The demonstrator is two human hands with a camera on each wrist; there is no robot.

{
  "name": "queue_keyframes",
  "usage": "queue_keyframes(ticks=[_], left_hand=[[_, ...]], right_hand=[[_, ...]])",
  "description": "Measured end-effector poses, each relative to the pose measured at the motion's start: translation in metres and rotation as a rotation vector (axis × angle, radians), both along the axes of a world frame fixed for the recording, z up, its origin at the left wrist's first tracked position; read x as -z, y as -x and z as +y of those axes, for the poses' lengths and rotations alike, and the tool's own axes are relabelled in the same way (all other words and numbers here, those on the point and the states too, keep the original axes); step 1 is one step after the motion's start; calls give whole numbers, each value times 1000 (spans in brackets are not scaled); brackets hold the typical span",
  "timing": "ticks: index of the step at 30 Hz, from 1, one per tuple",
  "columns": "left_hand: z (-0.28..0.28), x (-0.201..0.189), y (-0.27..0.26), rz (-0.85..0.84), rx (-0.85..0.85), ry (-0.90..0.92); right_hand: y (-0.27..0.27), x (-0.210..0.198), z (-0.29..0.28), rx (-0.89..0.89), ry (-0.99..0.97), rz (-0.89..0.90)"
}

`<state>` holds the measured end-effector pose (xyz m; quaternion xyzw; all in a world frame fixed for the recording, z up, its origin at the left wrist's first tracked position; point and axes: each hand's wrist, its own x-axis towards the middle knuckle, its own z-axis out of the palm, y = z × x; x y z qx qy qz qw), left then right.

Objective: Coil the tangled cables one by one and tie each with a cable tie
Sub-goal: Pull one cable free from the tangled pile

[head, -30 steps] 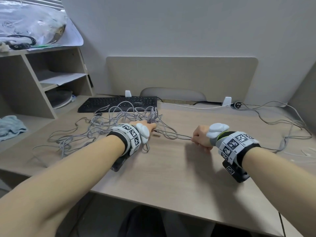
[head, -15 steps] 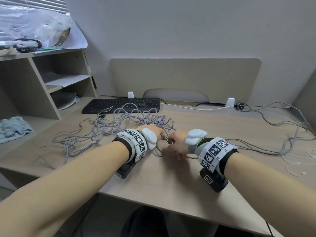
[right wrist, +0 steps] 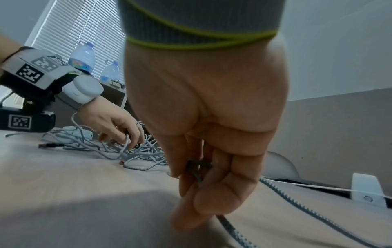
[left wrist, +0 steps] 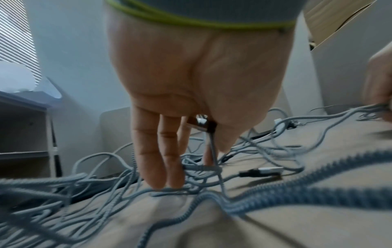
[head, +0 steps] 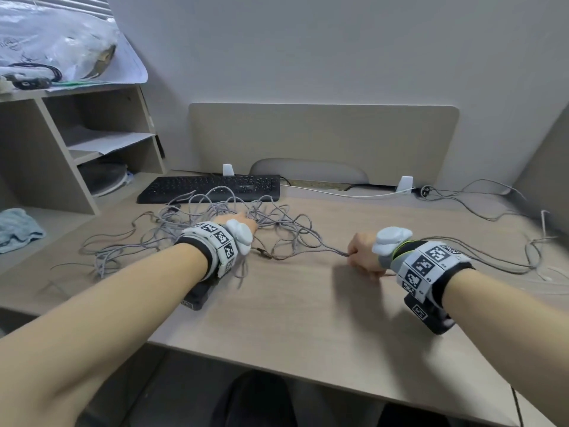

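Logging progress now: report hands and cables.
Right hand grips one cable, stretched from the tangle. Left hand pinches a plug over it. No coil, no tie visible.

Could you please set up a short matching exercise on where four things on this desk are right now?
Things:
1. keyboard
2. blue cloth
3. tangled cables
4. right hand

Places or states:
A. on the lower shelf surface at far left
B. pinching a cable drawn out of the tangle
C. at the back of the desk, by the divider
D. under the left hand

Pairs: 1-C, 2-A, 3-D, 4-B
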<state>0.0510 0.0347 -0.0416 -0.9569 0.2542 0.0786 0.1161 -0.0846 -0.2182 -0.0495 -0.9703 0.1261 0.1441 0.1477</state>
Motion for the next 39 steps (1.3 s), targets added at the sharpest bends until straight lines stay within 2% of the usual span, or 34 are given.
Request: queue_keyframes(ticks=[3,7,12,16,21,23,26,28,32,35,39], left_hand=[[-10,-3,13,-25,-12,-19],[-11,-5,15,-63,-1,57],[-21,-10,34,-180,29,122],[-35,0,55,-42,98,236],[-48,18,58,127,28,466],[-52,19,51,107,-13,454],[-59,17,46,222,11,556],[-62,15,40,146,68,493],[-48,7,27,5,103,83],[-38,9,20,-49,128,107],[-55,7,31,-1,87,63]], right_hand=[[-3,-2,10,-33,-11,17],[-3,-10,21,-53,27,49],[-10,-9,39,-115,-1,-23],[-9,-10,47,-201,98,-77],[-1,-21,43,-194,-167,-192],[2,-25,40,-209,-219,-208],[7,-27,33,-203,-247,-198],[8,-27,23,-159,-245,-187],[9,-26,-13,-43,-117,-129],[13,-20,-31,49,-9,-77],[11,-23,-14,51,78,-62]])
